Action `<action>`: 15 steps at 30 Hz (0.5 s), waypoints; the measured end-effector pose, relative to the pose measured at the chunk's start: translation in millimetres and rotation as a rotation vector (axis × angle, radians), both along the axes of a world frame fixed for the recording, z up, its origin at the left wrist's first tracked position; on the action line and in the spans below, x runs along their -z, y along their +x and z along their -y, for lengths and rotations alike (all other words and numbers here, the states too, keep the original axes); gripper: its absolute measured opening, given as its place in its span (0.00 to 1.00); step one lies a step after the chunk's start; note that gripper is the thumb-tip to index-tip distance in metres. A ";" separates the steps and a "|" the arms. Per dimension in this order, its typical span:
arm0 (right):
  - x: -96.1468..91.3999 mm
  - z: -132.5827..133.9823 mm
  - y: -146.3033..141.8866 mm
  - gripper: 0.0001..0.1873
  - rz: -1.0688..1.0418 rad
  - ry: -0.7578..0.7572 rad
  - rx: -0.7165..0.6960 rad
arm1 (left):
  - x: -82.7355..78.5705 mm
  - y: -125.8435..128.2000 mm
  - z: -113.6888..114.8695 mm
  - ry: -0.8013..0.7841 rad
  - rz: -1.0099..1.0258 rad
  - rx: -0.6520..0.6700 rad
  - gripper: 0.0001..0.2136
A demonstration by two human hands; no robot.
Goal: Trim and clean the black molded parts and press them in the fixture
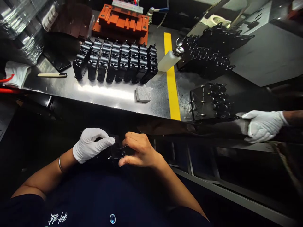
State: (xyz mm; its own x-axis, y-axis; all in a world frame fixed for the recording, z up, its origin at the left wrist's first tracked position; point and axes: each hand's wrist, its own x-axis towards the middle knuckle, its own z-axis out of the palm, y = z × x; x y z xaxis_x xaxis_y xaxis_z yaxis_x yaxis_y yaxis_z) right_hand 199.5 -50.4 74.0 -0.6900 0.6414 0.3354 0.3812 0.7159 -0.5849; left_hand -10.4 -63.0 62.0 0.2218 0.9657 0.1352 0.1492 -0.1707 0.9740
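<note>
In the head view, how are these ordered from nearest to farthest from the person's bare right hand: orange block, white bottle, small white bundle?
1. Small white bundle: straight ahead of the right hand.
2. White bottle: farther back, to the right.
3. Orange block: at the back, behind the row of black parts.

Darkness hides the outline of the black part [116, 150] at the right hand [139, 149]

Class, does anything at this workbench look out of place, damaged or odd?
Yes, the hands look mismatched: the left hand wears a white glove, while the right hand is bare. No spill or damage stands out.
</note>
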 end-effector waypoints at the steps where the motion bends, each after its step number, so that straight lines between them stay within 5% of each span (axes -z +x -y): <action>1: 0.7 -0.2 -0.5 0.30 -0.007 -0.023 -0.005 | -1.6 -0.2 -1.7 0.011 -0.003 0.033 0.12; 7: 7.6 -2.0 0.0 0.32 -0.084 -0.164 -0.162 | -4.9 -0.3 -6.7 0.020 -0.004 0.155 0.12; 15: 9.6 -1.0 0.7 0.30 -0.049 0.051 0.066 | 2.0 2.6 -5.7 -0.092 0.070 -0.044 0.13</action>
